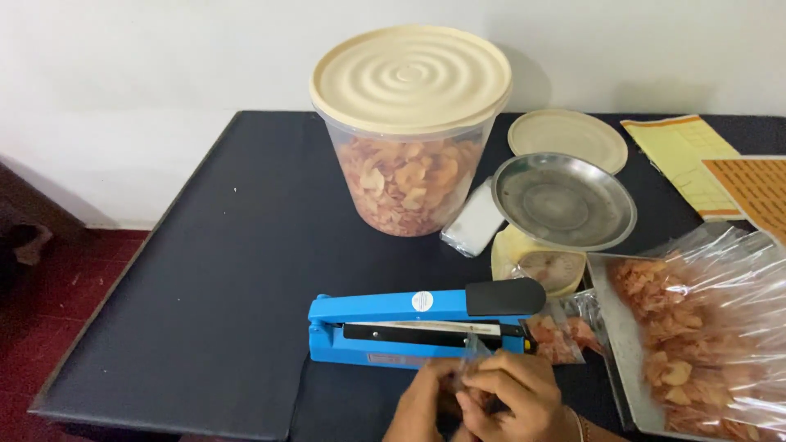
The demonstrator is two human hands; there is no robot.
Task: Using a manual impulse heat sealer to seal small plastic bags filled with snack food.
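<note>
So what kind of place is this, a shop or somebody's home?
Probably a small home snack-packing setup rather than a shop. A blue heat sealer sits before the hands, with a kitchen scale and a big lidded tub of chips on a dark table.

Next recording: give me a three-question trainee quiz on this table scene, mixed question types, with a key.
1. True or false: the lid is off the big plastic tub of chips.
2. Multiple choice: the blue heat sealer lies
A. behind the tub
B. just beyond the two hands, near the front edge of the table
C. on the metal scale pan
3. Short answer: what do the left hand and right hand hold between them?

Key
1. False: the cream lid sits on the tub.
2. B
3. A small clear bag, pinched by both hands in front of the sealer; what is inside is hidden.
</note>
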